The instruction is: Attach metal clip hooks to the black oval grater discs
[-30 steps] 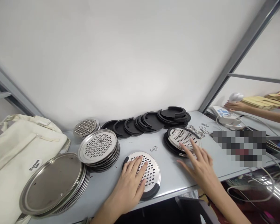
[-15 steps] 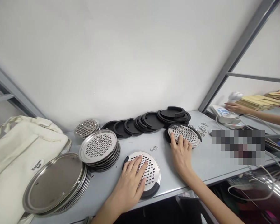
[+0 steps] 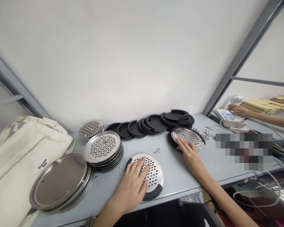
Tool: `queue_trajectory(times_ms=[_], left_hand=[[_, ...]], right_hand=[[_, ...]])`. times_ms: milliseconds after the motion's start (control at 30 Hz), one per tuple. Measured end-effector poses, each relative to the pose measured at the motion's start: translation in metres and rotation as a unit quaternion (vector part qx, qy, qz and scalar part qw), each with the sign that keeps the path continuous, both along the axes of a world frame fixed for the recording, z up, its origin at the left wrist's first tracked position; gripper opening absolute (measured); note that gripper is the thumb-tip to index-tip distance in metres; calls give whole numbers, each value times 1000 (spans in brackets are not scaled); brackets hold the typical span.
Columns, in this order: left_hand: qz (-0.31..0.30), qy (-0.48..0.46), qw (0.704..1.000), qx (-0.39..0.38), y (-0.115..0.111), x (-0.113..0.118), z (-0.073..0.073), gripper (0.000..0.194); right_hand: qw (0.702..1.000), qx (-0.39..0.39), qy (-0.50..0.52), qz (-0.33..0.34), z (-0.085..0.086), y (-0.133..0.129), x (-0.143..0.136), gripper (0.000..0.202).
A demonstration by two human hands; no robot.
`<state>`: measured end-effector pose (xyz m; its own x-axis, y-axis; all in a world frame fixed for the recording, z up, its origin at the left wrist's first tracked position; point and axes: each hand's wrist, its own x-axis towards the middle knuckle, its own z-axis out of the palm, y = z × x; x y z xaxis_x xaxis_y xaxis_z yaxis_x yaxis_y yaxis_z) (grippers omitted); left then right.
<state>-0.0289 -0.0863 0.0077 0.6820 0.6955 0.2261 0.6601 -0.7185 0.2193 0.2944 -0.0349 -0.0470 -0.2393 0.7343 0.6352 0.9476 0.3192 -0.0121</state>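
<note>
My left hand (image 3: 133, 184) lies with fingers spread flat on a round metal grater plate (image 3: 153, 168) set in a black holder (image 3: 152, 193) near the front edge. My right hand (image 3: 191, 156) reaches to a second round grater plate (image 3: 187, 135), which sits in black holders at the right. Its fingers are stretched out and rest on that plate's near left rim; the thumb is hidden. Small metal rings (image 3: 157, 150) lie between the two plates, and several more metal clips (image 3: 206, 133) lie beyond the right one.
Black round holders (image 3: 156, 123) overlap in a row along the wall. At left stand stacked grater plates (image 3: 103, 147), coarse graters (image 3: 91, 128), plain metal discs (image 3: 60, 179) and a cream cloth bag (image 3: 11, 164). Another person's hand (image 3: 239, 110) is by a white box (image 3: 228, 117) at right.
My right hand has slid slightly right and toward me along the plate's near rim, its fingers closer together. My left hand stays in place. The view has shifted slightly.
</note>
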Motion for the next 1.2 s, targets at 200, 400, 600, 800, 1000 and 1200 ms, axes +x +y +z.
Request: queue_trajectory(times_ms=[200, 400, 600, 800, 1000, 1200], left_hand=[[4, 0, 1000, -11, -2, 0, 2, 48], [2, 3, 1000, -17, -1, 1, 2, 49], [3, 2, 1000, -12, 0, 1, 2, 50], [3, 2, 1000, -8, 0, 1, 2, 50], [0, -6, 1000, -3, 1, 1, 2, 49], [4, -3, 1000, -17, 1, 1, 1, 50]], right_hand=[[992, -51, -56, 104, 12, -8, 19, 65], [980, -38, -129, 150, 20, -5, 30, 63], [975, -22, -157, 159, 31, 2, 20, 64], [984, -14, -135, 112, 33, 7, -6, 65], [985, 3, -123, 117, 22, 14, 6, 54], [988, 41, -136, 66, 25, 14, 18, 45]])
